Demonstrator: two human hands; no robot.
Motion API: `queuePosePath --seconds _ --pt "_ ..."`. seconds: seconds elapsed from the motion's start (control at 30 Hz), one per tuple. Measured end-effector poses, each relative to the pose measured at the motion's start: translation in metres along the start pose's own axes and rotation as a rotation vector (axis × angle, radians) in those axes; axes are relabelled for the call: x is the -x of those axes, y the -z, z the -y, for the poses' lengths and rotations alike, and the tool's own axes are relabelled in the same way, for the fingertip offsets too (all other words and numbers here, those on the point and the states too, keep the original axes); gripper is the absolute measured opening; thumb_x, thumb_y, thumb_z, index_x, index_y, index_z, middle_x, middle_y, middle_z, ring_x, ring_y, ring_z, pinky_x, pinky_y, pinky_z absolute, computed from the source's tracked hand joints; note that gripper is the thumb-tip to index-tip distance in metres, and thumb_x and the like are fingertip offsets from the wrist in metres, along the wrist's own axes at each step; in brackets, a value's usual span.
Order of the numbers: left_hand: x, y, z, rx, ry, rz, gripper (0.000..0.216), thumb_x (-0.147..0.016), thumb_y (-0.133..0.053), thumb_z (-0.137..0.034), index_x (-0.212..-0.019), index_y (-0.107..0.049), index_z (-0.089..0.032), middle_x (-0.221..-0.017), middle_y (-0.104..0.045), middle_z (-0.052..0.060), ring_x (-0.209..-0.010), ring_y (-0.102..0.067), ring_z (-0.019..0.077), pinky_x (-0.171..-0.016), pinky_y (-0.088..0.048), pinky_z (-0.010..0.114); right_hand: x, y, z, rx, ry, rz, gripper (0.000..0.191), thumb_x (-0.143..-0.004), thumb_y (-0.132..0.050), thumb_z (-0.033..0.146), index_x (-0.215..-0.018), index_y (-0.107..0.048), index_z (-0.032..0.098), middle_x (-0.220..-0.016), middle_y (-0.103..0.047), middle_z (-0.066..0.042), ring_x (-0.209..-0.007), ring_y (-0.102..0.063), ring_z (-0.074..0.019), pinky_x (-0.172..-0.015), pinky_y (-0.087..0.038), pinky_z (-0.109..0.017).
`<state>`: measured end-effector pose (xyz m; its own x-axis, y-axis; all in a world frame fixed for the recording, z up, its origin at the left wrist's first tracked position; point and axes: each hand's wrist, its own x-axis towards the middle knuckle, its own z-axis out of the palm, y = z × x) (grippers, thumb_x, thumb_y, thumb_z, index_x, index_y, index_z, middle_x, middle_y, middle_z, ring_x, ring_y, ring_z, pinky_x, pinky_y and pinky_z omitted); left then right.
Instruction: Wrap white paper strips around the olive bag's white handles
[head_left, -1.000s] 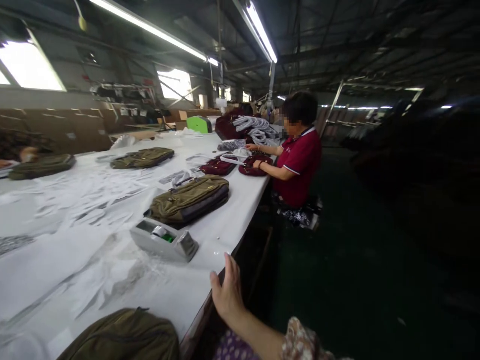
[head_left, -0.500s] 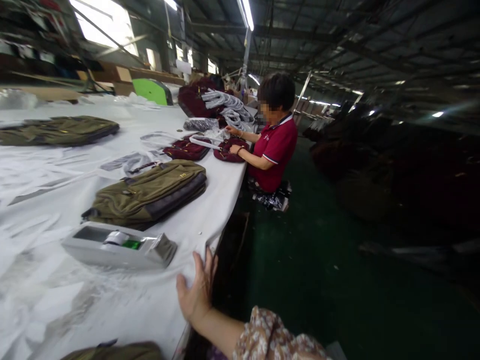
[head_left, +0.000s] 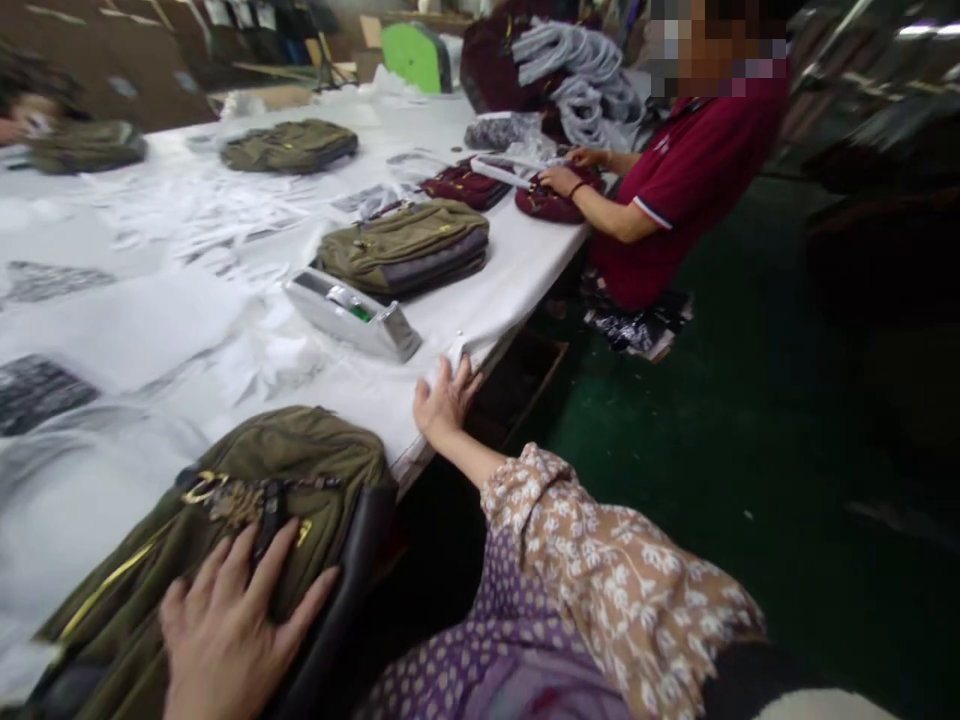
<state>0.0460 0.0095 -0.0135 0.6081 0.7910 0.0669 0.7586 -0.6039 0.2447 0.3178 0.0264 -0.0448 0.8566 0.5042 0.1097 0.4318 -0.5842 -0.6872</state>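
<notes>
My left hand (head_left: pixel 232 620) lies with spread fingers on an olive green backpack (head_left: pixel 315 450) at the near left. This bag has yellow zips, dark lower panels and a small clip with trim hanging on its front. Resting at the table's edge, my right hand (head_left: pixel 448 400) has its fingers apart and nothing in them. Just beyond it stands a grey tape dispenser (head_left: pixel 375 328) with a green-cored roll. Another olive backpack (head_left: pixel 420 240) lies behind the dispenser.
A co-worker in a red shirt (head_left: pixel 712 170) handles a dark red bag (head_left: pixel 551 203) at the table's right edge. Further olive bags (head_left: pixel 292 147) lie farther back. White sheeting covers the table (head_left: pixel 180 320), and a green rounded object (head_left: pixel 411 57) stands at the back.
The view has swung down and left, bringing the near backpack and my left hand into sight. My right hand remains at the table's edge.
</notes>
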Motion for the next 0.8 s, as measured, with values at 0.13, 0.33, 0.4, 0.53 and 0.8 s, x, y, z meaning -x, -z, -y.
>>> queuePosePath --seconds 0.13,0.33,0.4,0.53,0.8 --pt "0.026 0.003 -0.031 -0.260 0.051 -0.034 0.066 -0.082 -0.041 -0.052 -0.138 -0.028 -0.020 -0.145 -0.026 0.016 -0.130 -0.025 0.0348 -0.104 -0.016 0.056 -0.004 0.010 -0.011 0.021 0.048 0.162 0.064 -0.082 -0.051 0.038 -0.137 -0.026 0.018 -0.148 0.001 -0.014 -0.130 0.000 -0.0437 -0.097 -0.024 -0.058" --pt "0.079 -0.006 -0.055 -0.416 0.180 -0.033 0.075 -0.083 -0.046 -0.046 -0.143 -0.009 -0.018 -0.147 -0.019 0.019 -0.128 -0.026 0.0408 -0.097 -0.026 0.057 -0.023 0.038 -0.053 -0.040 0.345 0.402 0.075 -0.083 -0.050 0.040 -0.143 -0.011 0.017 -0.148 -0.005 -0.015 -0.133 -0.010 -0.0365 -0.099 -0.023 -0.058" --pt "0.078 -0.005 -0.041 -0.420 0.181 -0.031 0.073 -0.084 -0.048 -0.038 -0.142 -0.010 -0.018 -0.146 -0.024 0.017 -0.125 -0.032 0.0383 -0.096 -0.031 0.053 -0.026 0.052 -0.066 -0.090 0.433 0.402 0.072 -0.084 -0.048 0.036 -0.142 -0.013 0.010 -0.146 -0.017 -0.017 -0.133 -0.017 -0.0280 -0.105 -0.023 -0.048" --pt "0.056 0.023 -0.009 -0.289 0.137 0.112 0.063 -0.084 -0.050 -0.034 -0.137 -0.026 -0.009 -0.129 -0.049 0.015 -0.105 -0.054 0.0305 -0.086 -0.042 0.042 -0.021 0.080 -0.086 -0.158 0.460 0.397 0.065 -0.085 -0.050 0.035 -0.138 -0.026 0.006 -0.132 -0.044 -0.019 -0.119 -0.044 -0.0241 -0.099 -0.036 -0.037" --pt "0.054 0.035 -0.004 -0.033 0.104 -0.003 0.072 -0.068 -0.066 -0.046 -0.127 -0.045 -0.009 -0.120 -0.058 0.017 -0.107 -0.055 0.0290 -0.092 -0.041 0.037 0.004 0.103 -0.096 -0.130 0.484 0.470 0.038 -0.082 -0.054 0.031 -0.113 -0.060 0.010 -0.095 -0.068 -0.015 -0.086 -0.065 -0.0221 -0.081 -0.048 -0.033"
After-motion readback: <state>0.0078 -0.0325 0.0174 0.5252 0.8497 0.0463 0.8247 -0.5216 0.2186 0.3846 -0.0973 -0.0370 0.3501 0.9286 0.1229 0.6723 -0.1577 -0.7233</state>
